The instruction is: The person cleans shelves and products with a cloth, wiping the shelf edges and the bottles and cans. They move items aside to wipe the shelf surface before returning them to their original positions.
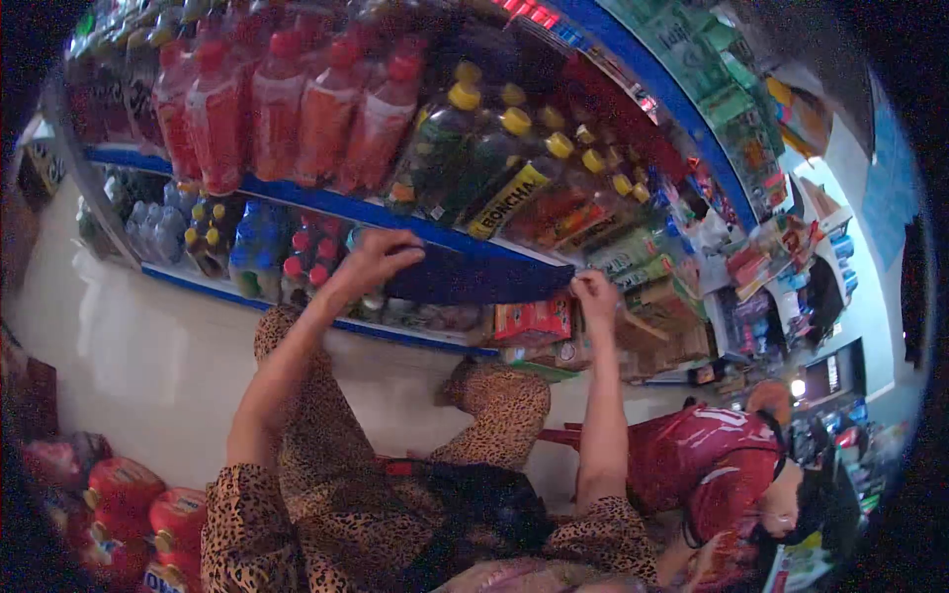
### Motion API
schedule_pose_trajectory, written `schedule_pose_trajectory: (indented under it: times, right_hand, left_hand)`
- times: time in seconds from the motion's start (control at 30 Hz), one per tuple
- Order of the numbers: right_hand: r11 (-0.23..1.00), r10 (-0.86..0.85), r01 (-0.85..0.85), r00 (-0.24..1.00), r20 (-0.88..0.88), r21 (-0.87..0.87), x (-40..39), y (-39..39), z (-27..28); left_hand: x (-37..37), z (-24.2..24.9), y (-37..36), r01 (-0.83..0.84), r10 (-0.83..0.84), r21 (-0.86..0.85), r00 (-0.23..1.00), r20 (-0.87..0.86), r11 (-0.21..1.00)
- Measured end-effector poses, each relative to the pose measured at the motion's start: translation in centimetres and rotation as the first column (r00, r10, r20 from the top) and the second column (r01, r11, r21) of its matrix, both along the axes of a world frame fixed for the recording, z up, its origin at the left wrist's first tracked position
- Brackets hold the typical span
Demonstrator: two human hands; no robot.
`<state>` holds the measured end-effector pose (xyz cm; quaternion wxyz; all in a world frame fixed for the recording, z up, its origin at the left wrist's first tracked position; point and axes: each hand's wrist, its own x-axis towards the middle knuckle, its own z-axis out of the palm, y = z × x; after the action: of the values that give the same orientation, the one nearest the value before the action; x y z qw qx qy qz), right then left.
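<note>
Hands stretch a dark blue strip (pixel 474 278) along the blue shelf edge (pixel 297 198); left hand (pixel 381 255) grips its nine-o'clock end, right hand (pixel 595 294) pinches its three-o'clock end; red-capped orange bottles (pixel 277 109) stand at eleven o'clock.

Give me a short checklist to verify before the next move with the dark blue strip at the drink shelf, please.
1. Left hand grips one end of the dark blue strip: ok.
2. Right hand pinches the other end: ok.
3. Strip stretched straight between the hands: ok.
4. Strip lined up along the shelf edge: cannot tell.
5. Bottles above stand clear of the hands: ok.
6. Red box below is untouched: ok.
</note>
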<state>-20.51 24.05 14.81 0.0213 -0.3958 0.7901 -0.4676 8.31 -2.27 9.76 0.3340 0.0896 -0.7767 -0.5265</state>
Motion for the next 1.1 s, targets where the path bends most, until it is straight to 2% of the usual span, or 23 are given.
schedule_pose_trajectory:
  times: [0.07,0.1,0.23,0.3,0.33,0.4,0.47,0.57,0.6,0.67,0.7,0.77,0.8,0.87,0.9,0.93,1.0,1.1]
  right_hand:
    - [0.996,0.025,-0.009,0.982,0.185,-0.089,2.4,0.0,3.4]
    - [0.99,0.051,-0.032,0.989,0.136,-0.141,2.5,0.0,3.9]
    - [0.914,0.235,-0.136,0.946,0.225,-0.382,2.4,0.3,7.2]
    - [0.905,0.22,-0.136,0.961,0.17,-0.404,2.0,0.3,9.3]
    - [0.901,0.211,-0.136,0.967,0.143,-0.411,2.0,0.1,10.7]
    - [0.86,0.241,-0.084,0.936,0.256,-0.504,1.7,-0.5,13.3]
    - [0.837,0.263,-0.174,0.959,0.102,-0.52,-1.2,-1.5,14.7]
    - [0.663,0.276,-0.046,0.943,0.186,-0.747,-1.9,-4.8,16.6]
    - [0.708,0.228,-0.056,0.962,0.153,-0.704,-2.0,-5.7,16.9]
    - [0.79,0.133,-0.059,0.988,0.076,-0.611,-2.3,-7.1,17.1]
    - [0.843,0.125,-0.152,0.988,-0.086,-0.516,-2.6,-7.7,17.0]
    - [0.923,0.149,-0.271,0.906,-0.396,-0.273,-3.1,-8.7,16.1]
    - [0.936,0.148,-0.26,0.902,-0.405,-0.238,-2.8,-9.2,15.5]
    - [0.958,0.147,-0.235,0.895,-0.421,-0.166,-2.3,-10.2,14.1]
    - [0.966,0.148,-0.223,0.891,-0.43,-0.13,-2.5,-10.5,13.7]
    - [0.977,0.157,-0.203,0.884,-0.44,-0.059,-1.7,-10.3,14.3]
    - [0.983,0.183,-0.159,0.87,-0.458,0.091,-0.2,-9.5,15.2]
    - [0.99,0.126,-0.043,0.696,-0.707,0.134,-0.9,-9.7,14.2]
  left_hand:
    - [0.9,5.3,0.1,0.024,-0.024,-0.037,1.0,0.01,0.999]
    - [0.5,6.2,-0.3,-0.033,0.025,-0.131,0.997,-0.069,0.991]
    - [0.3,13.8,-0.6,-0.125,0.098,-0.369,0.991,-0.091,0.921]
    - [-0.8,16.8,-1.2,-0.164,0.093,-0.504,0.982,-0.163,0.848]
    - [-1.6,18.0,-1.3,-0.162,0.096,-0.464,0.982,-0.162,0.871]
    - [-3.3,20.1,-1.5,-0.163,0.108,-0.376,0.981,-0.163,0.912]
    - [-5.3,21.8,-2.5,-0.235,0.189,-0.452,0.971,-0.145,0.86]
    - [-8.5,23.3,-4.8,-0.388,0.391,-0.597,0.911,-0.132,0.702]
    - [-9.3,23.2,-5.4,-0.441,0.47,-0.644,0.871,-0.14,0.625]
    - [-10.3,23.2,-5.9,-0.525,0.634,-0.761,0.748,-0.199,0.38]
    - [-10.8,23.1,-6.0,-0.545,0.697,-0.801,0.674,-0.244,0.246]
    - [-11.5,22.3,-6.7,-0.6,0.606,-0.8,0.647,-0.462,0.03]
    - [-11.7,22.2,-6.9,-0.624,0.54,-0.778,0.631,-0.557,-0.075]
    - [-12.6,22.8,-5.7,-0.424,0.528,-0.862,0.817,-0.232,0.279]
    - [-13.2,23.2,-4.9,-0.298,0.474,-0.846,0.878,-0.062,0.442]
    - [-13.7,23.5,-3.6,-0.206,0.36,-0.851,0.933,-0.021,0.484]
    - [-14.4,23.1,-1.0,-0.01,0.115,-0.843,0.991,0.062,0.538]
    - [-15.1,20.9,0.4,0.041,0.246,-0.958,0.963,0.114,0.283]
